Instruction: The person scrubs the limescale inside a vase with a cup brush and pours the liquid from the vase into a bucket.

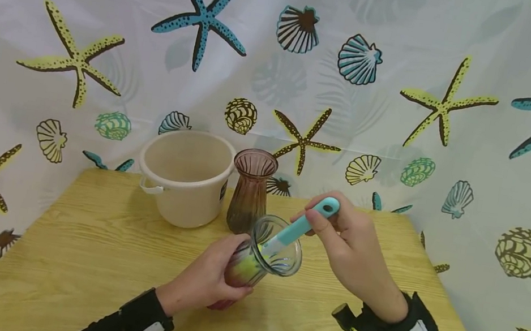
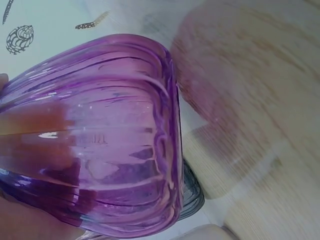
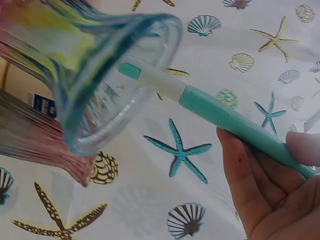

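Note:
My left hand (image 1: 207, 277) grips a ribbed glass vase (image 1: 242, 268) round its body, tilted with its flared mouth to the upper right. The vase's base (image 2: 125, 130) looks purple in the left wrist view, and its rim (image 3: 167, 30) is clear bluish. My right hand (image 1: 343, 246) pinches the teal handle (image 1: 299, 228) of a bottle brush near its holed end. The brush's white neck (image 3: 162, 85) passes through the mouth into the vase. A blurred yellow-orange shape (image 2: 35, 125) shows through the glass; the brush head's details are hidden.
Behind the hands, a cream bucket (image 1: 188, 200) with a side handle stands at the back left of the wooden table (image 1: 101, 267). Close beside it is a second, brownish-pink ribbed vase (image 1: 246, 197), upright. A curtain (image 1: 237, 75) printed with starfish and shells hangs behind the table.

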A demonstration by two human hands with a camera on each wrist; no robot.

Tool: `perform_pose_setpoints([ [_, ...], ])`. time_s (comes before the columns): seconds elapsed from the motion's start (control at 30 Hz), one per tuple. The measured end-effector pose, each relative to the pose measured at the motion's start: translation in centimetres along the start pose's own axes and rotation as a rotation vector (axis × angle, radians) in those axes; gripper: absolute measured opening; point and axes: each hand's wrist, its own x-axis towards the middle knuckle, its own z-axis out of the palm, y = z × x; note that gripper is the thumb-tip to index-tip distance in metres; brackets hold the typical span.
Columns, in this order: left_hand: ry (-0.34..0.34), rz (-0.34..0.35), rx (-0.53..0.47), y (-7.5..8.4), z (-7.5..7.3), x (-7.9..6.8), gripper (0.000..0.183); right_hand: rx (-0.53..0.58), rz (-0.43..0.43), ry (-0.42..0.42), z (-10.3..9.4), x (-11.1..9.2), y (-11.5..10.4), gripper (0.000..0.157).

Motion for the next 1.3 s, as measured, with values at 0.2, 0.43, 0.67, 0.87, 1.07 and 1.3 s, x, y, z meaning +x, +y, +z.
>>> perform_pose_setpoints([
  [0.2, 0.013, 0.011, 0.011, 0.1, -0.1, 0.0, 0.083, 0.020, -0.007, 0.013, 0.0, -0.4, 0.2, 0.008],
  [0.43, 0.050, 0.036, -0.004, -0.2, 0.0, -0.2, 0.081, 0.016, 0.026, -0.047, 1.7, -1.2, 0.8, 0.010],
  [0.67, 0.056, 0.060, -0.026, -0.3, 0.1, -0.5, 0.084, 0.051, 0.065, -0.125, 3.8, -2.1, 2.0, 0.007],
  [0.87, 0.054, 0.053, -0.033, -0.3, -0.1, -0.5, 0.084, 0.032, 0.049, -0.105, 3.9, -2.5, 3.3, 0.008],
  [1.07, 0.051, 0.033, -0.016, -0.5, -0.1, -0.6, 0.085, -0.011, -0.006, -0.030, 2.9, -2.2, 2.1, 0.013],
  [1.3, 0.057, 0.024, 0.015, -0.5, -0.2, -0.8, 0.086, -0.029, -0.117, 0.068, 1.2, -1.6, 0.4, 0.014],
])
